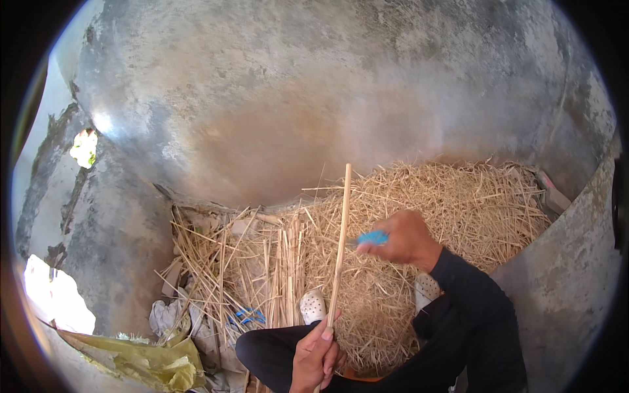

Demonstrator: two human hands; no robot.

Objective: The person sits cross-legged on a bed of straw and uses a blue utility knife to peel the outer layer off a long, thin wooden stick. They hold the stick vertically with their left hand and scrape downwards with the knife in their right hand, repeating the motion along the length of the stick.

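A long pale bamboo strip rises nearly upright in front of me, leaning slightly right at its top. My left hand is closed round its lower end. To the right of the strip, my right hand grips a blue-handled knife. Motion smears this hand, and the short dark blade pointing at the strip is hard to make out. I cannot tell whether the blade touches the strip. Under both hands lies a thick heap of straw-coloured shavings.
Several split strips lie left of the heap, beside loose sticks and blue cord. A yellowish plastic sheet is at the lower left. White perforated clogs are on my feet. A grey wall stands behind the heap.
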